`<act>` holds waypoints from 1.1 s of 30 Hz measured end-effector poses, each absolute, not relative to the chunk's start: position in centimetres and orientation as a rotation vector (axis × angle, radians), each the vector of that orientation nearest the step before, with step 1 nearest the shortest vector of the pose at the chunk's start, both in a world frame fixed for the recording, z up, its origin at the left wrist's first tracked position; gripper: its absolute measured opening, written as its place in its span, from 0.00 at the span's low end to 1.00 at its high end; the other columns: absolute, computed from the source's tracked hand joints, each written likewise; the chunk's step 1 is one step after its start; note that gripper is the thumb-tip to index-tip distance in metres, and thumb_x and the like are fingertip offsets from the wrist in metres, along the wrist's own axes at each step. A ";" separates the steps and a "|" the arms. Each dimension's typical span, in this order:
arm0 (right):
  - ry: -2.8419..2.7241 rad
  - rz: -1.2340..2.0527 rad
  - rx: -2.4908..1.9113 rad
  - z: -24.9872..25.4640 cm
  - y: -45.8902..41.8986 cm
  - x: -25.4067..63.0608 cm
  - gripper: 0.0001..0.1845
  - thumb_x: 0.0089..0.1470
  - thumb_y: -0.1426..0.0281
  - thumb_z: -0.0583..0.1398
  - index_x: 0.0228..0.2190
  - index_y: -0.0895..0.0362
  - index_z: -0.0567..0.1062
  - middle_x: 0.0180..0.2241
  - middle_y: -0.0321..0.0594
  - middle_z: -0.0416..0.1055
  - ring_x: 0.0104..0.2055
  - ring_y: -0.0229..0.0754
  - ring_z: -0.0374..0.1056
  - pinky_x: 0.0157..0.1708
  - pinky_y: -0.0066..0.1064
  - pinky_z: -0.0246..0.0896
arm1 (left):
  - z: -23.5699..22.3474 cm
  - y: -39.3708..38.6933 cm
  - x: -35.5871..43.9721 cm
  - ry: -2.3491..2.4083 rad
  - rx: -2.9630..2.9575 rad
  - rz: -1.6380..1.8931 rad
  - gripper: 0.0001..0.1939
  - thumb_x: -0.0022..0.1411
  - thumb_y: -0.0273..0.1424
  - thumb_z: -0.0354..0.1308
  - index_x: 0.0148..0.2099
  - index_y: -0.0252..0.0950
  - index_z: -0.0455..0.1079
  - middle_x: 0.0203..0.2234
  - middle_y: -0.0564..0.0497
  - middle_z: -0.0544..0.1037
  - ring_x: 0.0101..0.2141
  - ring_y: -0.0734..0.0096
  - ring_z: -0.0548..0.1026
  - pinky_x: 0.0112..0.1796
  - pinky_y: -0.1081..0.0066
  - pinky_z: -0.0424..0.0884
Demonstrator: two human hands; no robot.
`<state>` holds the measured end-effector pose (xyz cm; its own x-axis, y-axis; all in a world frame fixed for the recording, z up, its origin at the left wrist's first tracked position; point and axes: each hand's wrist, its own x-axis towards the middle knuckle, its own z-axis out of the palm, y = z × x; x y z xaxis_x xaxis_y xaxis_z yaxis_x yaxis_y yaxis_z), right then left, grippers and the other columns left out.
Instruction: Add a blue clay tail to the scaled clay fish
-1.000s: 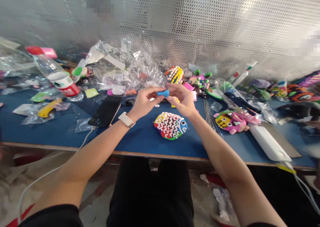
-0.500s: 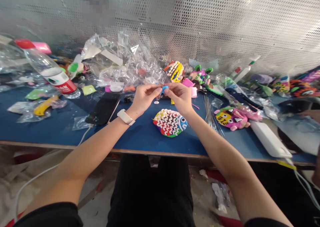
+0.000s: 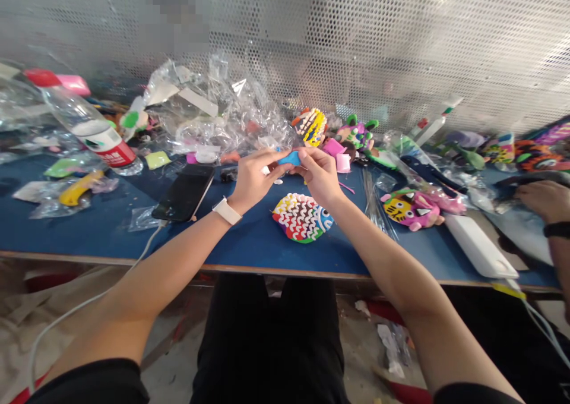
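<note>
A small piece of blue clay (image 3: 290,158), flattened and fan-like, is pinched between both my hands above the table. My left hand (image 3: 255,177), with a white watch band (image 3: 227,211) at the wrist, grips its left side between thumb and fingers. On its right side my right hand (image 3: 321,175) holds it the same way. Just below lies a colourful clay fish (image 3: 300,218) with white wavy scales and a blue face, its right tip partly behind my right forearm. A small white disc (image 3: 278,182) rests near my left fingers.
Crumpled clear plastic wrappers (image 3: 214,119) pile along the perforated metal screen (image 3: 356,41). At left are a phone (image 3: 186,193) with a cable and a bottle (image 3: 104,136). Rightward lie a clay tiger-like figure (image 3: 412,210) and a white power bank (image 3: 480,246). Another person's hand (image 3: 545,199) is at far right.
Between my fingers the blue clay now shows a wider, flatter face. My hands have barely shifted. Another person's hand has come into view at the far right.
</note>
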<state>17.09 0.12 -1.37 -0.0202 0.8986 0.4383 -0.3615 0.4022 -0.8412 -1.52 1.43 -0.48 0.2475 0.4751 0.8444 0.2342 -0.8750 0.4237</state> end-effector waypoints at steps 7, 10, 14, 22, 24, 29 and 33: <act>-1.147 1.236 -0.509 -0.8 -0.2 17.2 0.19 0.53 0.50 0.76 0.36 0.50 0.83 0.30 0.30 0.78 0.31 0.34 0.74 0.36 0.28 0.76 | -0.7 1.4 -1.1 0.619 2.040 1.583 0.20 0.71 0.47 0.67 0.53 0.37 0.85 0.42 0.44 0.88 0.38 0.67 0.85 0.41 0.69 0.81; -1.138 1.294 -0.509 -0.8 -0.4 17.0 0.22 0.52 0.48 0.76 0.38 0.49 0.82 0.29 0.29 0.77 0.31 0.34 0.73 0.37 0.29 0.75 | -1.0 1.5 -0.6 0.513 1.787 1.510 0.20 0.68 0.46 0.71 0.52 0.37 0.86 0.41 0.44 0.88 0.37 0.67 0.85 0.38 0.69 0.82; -1.129 1.327 -0.511 -1.1 -0.5 16.7 0.23 0.52 0.46 0.76 0.39 0.49 0.81 0.28 0.29 0.76 0.30 0.34 0.73 0.34 0.26 0.71 | -0.8 1.4 -0.1 0.428 1.633 1.439 0.19 0.65 0.45 0.73 0.51 0.38 0.86 0.34 0.47 0.87 0.32 0.71 0.83 0.34 0.71 0.82; -1.096 1.335 -0.581 -1.3 -0.8 16.3 0.24 0.52 0.44 0.74 0.37 0.49 0.79 0.28 0.30 0.74 0.31 0.35 0.72 0.33 0.28 0.69 | -0.5 1.0 0.1 0.427 1.626 1.431 0.19 0.63 0.46 0.74 0.48 0.37 0.87 0.29 0.49 0.84 0.29 0.72 0.81 0.32 0.71 0.81; -1.098 1.336 -0.586 -1.3 -0.8 16.3 0.25 0.51 0.44 0.75 0.36 0.49 0.78 0.28 0.29 0.74 0.31 0.34 0.71 0.32 0.28 0.69 | -0.6 1.0 0.1 0.438 1.632 1.427 0.19 0.63 0.46 0.74 0.48 0.37 0.86 0.29 0.49 0.84 0.29 0.72 0.81 0.32 0.71 0.81; -1.106 1.328 -0.598 -1.2 -0.8 16.4 0.26 0.50 0.43 0.75 0.37 0.50 0.79 0.28 0.30 0.74 0.30 0.35 0.70 0.32 0.29 0.68 | -0.8 1.3 0.0 0.416 1.682 1.447 0.18 0.65 0.44 0.74 0.50 0.38 0.86 0.30 0.49 0.85 0.30 0.71 0.83 0.33 0.70 0.82; -1.115 1.281 -0.607 -1.2 -0.8 16.4 0.26 0.50 0.43 0.74 0.31 0.51 0.77 0.27 0.30 0.73 0.29 0.35 0.69 0.32 0.29 0.68 | -1.1 1.3 -0.4 0.523 1.769 1.448 0.23 0.65 0.47 0.73 0.55 0.37 0.83 0.37 0.46 0.87 0.34 0.67 0.85 0.37 0.68 0.84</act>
<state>16.38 -0.78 -1.23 -0.0910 0.9471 0.3078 -0.4351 0.2402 -0.8677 -0.36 1.33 -1.05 0.2675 0.7274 0.6320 -0.1556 -0.6147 0.7733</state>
